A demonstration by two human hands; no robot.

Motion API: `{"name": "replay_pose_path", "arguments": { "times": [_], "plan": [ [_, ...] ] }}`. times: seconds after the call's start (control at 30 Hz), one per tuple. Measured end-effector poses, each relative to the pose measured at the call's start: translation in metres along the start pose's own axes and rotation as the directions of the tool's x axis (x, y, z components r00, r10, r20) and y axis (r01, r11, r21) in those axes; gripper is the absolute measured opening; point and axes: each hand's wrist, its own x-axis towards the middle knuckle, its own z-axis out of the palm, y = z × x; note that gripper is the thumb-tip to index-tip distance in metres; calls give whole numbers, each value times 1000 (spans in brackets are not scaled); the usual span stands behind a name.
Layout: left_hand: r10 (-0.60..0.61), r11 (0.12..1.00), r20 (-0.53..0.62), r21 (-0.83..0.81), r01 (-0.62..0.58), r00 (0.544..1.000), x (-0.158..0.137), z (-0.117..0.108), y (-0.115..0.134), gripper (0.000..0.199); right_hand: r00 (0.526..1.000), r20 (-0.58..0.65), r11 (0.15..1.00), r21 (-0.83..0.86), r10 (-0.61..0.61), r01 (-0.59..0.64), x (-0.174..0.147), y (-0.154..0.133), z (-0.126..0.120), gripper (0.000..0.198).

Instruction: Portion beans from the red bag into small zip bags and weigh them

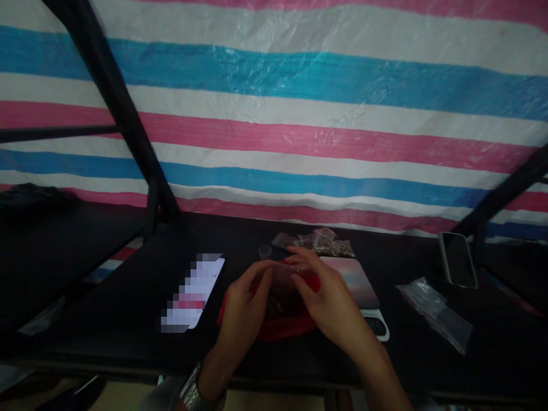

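Note:
Between my two hands a small clear plastic bag (286, 275) is stretched above an open red bag (285, 331). My left hand (247, 299) pinches the plastic bag's left edge with thumb and fingers. On the opposite edge, the thumb and fingers of my right hand (327, 294) are closed. Inside the red bag lie small brownish pieces, too dark to make out. A digital scale (353, 282) with a shiny top and white base sits just right of the red bag, partly behind my right hand. A small clear cup (265, 250) stands beyond my left hand.
Several small filled plastic bags (327, 242) lie at the back of the black table (128, 308). A lit phone (199, 297) is on the left, and a dark phone (458, 260) at right. Flat clear bags (436, 314) lie nearby. Black frame bars (115, 103) cross before striped sheeting (299, 137).

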Motion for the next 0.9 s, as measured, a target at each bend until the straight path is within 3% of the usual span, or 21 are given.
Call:
{"name": "replay_pose_path", "arguments": {
  "times": [0.2,0.37,0.57,0.63,0.73,0.83,0.9],
  "plan": [
    [0,996,-41,-91,-3,999,-6,-2,4,24,989,-149,1000,-13,-12,10,4,6,-2,36],
    [39,999,10,-4,-39,999,-8,-1,-3,27,982,-188,999,31,21,-15,4,7,-2,28],
    [104,992,28,70,-106,994,-10,-1,-5,25,990,-127,997,58,56,-49,1,1,3,31],
    [123,990,-10,72,-122,992,-11,-1,-3,26,976,-211,997,55,58,-47,1,-1,-12,28],
    [180,976,-87,143,-166,980,-12,-2,0,27,884,-454,994,25,107,-108,-5,7,-68,41],
    [267,942,-116,243,-233,957,-14,-6,0,25,709,-675,947,-50,202,-317,-27,36,-144,56],
    [322,917,-113,283,-281,940,-15,-7,0,22,574,-778,839,-116,256,-532,-48,63,-186,55]
  ]
}}
